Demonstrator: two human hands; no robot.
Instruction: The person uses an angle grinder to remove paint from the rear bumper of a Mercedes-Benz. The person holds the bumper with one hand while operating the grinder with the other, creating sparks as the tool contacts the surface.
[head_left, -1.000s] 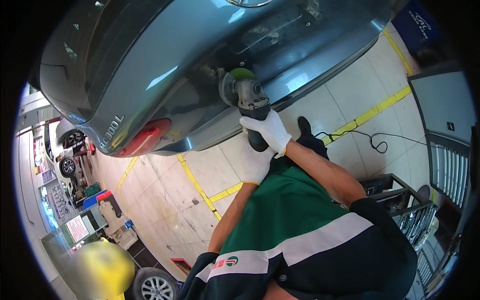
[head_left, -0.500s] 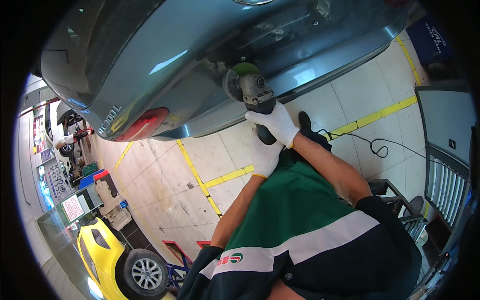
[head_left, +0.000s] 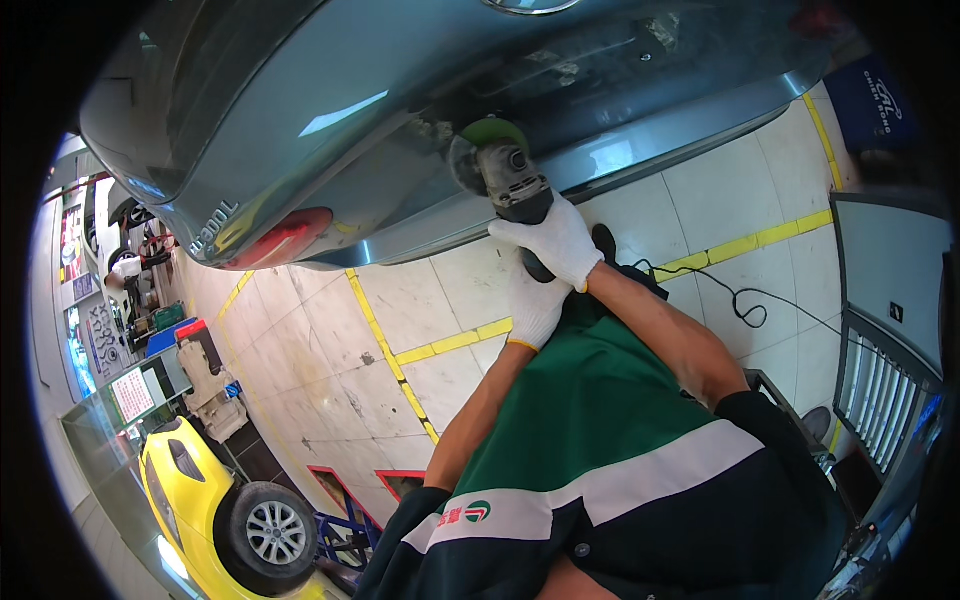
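Both my hands wear white knit gloves and hold an angle grinder (head_left: 514, 182). My right hand (head_left: 562, 245) is wrapped round its body just behind the metal head. Closer to me, my left hand (head_left: 537, 305) grips the rear end of the black handle. A green disc (head_left: 497, 130) is on the grinder's head, with a guard beside it. The disc is against or very near the blue-grey car's rear panel (head_left: 400, 160), next to a scuffed patch; exact contact is hard to tell. A red tail light (head_left: 290, 238) lies left of the grinder.
A black cable (head_left: 735, 292) trails over the tiled floor (head_left: 460, 290) on the right, towards a grey cabinet (head_left: 890, 265). Yellow tape lines (head_left: 455, 342) cross the tiles. A dark blue box (head_left: 872, 105) stands at far right. At lower left is a yellow car (head_left: 185, 485).
The view has shifted slightly, moving the background. The grinder stays at nearly the same spot on the car, and both hands keep their hold.
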